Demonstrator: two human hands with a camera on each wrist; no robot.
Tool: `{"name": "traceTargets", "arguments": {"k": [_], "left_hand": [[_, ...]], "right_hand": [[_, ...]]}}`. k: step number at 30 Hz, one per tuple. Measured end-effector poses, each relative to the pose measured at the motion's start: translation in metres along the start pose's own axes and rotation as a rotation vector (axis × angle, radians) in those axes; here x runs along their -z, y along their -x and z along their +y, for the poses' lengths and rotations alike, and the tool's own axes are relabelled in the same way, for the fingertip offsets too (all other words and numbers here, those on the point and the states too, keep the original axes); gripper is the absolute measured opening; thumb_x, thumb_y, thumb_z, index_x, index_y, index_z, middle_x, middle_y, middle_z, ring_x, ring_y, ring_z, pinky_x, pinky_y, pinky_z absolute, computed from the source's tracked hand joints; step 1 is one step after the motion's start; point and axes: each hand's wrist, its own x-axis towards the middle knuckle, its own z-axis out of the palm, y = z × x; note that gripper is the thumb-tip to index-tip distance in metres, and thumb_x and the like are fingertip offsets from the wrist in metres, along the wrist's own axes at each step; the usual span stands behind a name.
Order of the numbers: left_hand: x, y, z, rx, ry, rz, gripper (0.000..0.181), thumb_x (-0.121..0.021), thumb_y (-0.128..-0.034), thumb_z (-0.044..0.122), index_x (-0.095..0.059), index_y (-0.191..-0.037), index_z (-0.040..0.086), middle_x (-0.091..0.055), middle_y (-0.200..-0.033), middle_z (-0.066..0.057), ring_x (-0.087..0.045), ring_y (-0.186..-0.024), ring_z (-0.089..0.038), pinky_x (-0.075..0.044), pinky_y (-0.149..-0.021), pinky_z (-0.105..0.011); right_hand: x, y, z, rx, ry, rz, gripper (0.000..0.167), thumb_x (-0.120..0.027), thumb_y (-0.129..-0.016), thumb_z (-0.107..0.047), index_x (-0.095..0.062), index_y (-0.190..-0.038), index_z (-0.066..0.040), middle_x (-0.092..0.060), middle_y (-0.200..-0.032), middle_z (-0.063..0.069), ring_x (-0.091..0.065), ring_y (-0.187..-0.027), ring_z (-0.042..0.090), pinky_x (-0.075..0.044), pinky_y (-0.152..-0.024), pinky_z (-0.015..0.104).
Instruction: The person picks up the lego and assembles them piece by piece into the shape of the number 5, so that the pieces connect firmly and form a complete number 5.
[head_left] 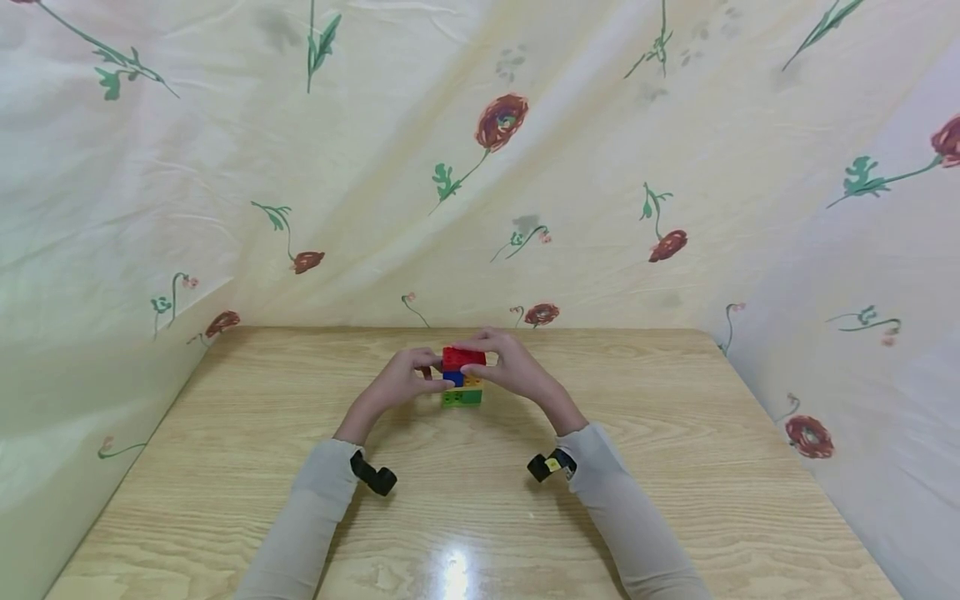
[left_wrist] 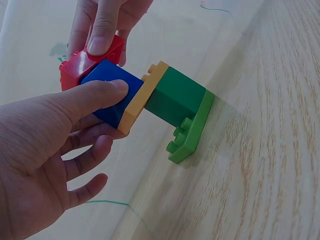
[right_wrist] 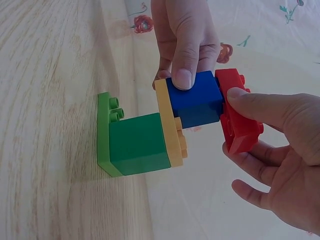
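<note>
A small tower of toy building bricks stands on the table. At its bottom is a flat light green brick (right_wrist: 103,135), with a dark green brick (right_wrist: 139,145) on one end. Above that lies a flat yellow-orange brick (right_wrist: 168,120), and on it a blue brick (right_wrist: 196,99). My left hand (left_wrist: 45,145) pinches the blue brick between thumb and fingers. My right hand (right_wrist: 290,130) grips a red brick (right_wrist: 239,112) at the top, tilted slightly against the blue one. Whether the red brick is fully seated I cannot tell.
The wooden table (head_left: 300,358) extends around the tower on all sides. Behind it hangs a flowered cloth (head_left: 375,167), which also runs along the left and right sides. Dark straps with cameras sit on both wrists.
</note>
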Motion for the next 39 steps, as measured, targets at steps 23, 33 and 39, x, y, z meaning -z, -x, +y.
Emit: {"name": "traceTargets", "arguments": {"k": [23,33,39], "left_hand": [[-0.0005,-0.0013,-0.0002,0.004,-0.007,0.006,0.026,-0.08,-0.0897,0.022,-0.077,-0.112,0.009,-0.072,-0.1,-0.006,-0.061,-0.089,-0.017,-0.051,-0.074,-0.028],[-0.0012,-0.0018,-0.0006,0.007,-0.008,0.007,0.024,-0.08,-0.0897,0.022,-0.078,-0.11,0.009,-0.073,-0.102,-0.006,-0.061,-0.09,-0.017,-0.051,-0.075,-0.029],[-0.0009,-0.0012,0.0005,0.001,-0.015,0.004,0.025,-0.08,-0.09,0.022,-0.077,-0.111,0.01,-0.072,-0.1,-0.005,-0.061,-0.09,-0.017,-0.051,-0.074,-0.027]], "right_hand": [[0.0003,-0.0019,-0.0027,0.001,0.038,0.002,0.041,-0.075,-0.093,-0.015,-0.068,-0.133,-0.01,-0.066,-0.121,0.014,-0.062,-0.108,0.028,-0.055,-0.09,0.042],[0.0003,-0.0011,-0.0036,0.018,0.045,0.004,0.041,-0.075,-0.093,-0.015,-0.068,-0.133,-0.009,-0.066,-0.121,0.014,-0.062,-0.107,0.028,-0.056,-0.089,0.04],[-0.0001,-0.0011,-0.0039,-0.001,0.035,0.001,0.04,-0.075,-0.093,-0.015,-0.068,-0.133,-0.009,-0.065,-0.121,0.014,-0.062,-0.108,0.028,-0.055,-0.089,0.04]]}}
